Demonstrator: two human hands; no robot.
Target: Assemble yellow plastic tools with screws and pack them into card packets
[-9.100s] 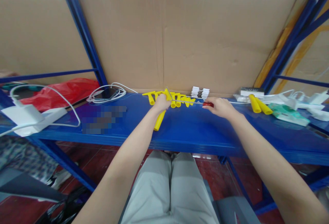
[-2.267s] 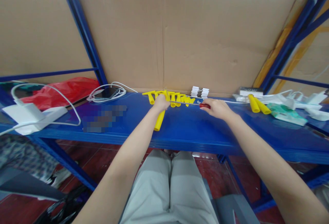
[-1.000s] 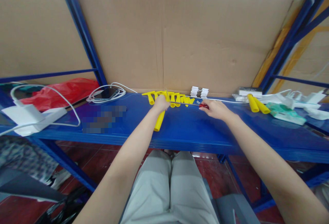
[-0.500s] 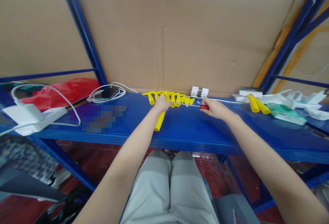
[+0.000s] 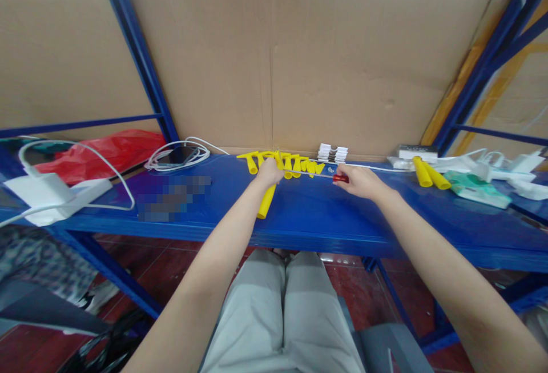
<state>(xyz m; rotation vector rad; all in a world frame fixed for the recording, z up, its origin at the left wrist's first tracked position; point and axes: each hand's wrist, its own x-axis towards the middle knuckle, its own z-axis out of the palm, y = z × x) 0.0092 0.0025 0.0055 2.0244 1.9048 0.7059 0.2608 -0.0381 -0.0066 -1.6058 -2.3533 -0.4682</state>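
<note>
My left hand (image 5: pixel 269 173) is closed around a yellow plastic piece whose wide tube end (image 5: pixel 266 203) sticks out below the fist. In my right hand (image 5: pixel 357 181) is the red handle of a screwdriver (image 5: pixel 306 173), gripped in closed fingers. Its thin metal shaft runs left across the table to the yellow piece in my left hand; the tip is hidden there. Several yellow T-shaped parts (image 5: pixel 297 167) lie in a row just behind the shaft. Smaller yellow pieces (image 5: pixel 312 166) lie at the right end of that row.
White clip-like parts (image 5: pixel 333 152) stand against the cardboard (image 5: pixel 342 76). Two yellow tubes (image 5: pixel 430 174) and a green-white packet (image 5: pixel 477 190) lie to the right. Leftward are a coiled white cable (image 5: pixel 197 156), a red bag (image 5: pixel 115 153) and a white charger (image 5: pixel 47 190) on the blue table (image 5: pixel 325 213).
</note>
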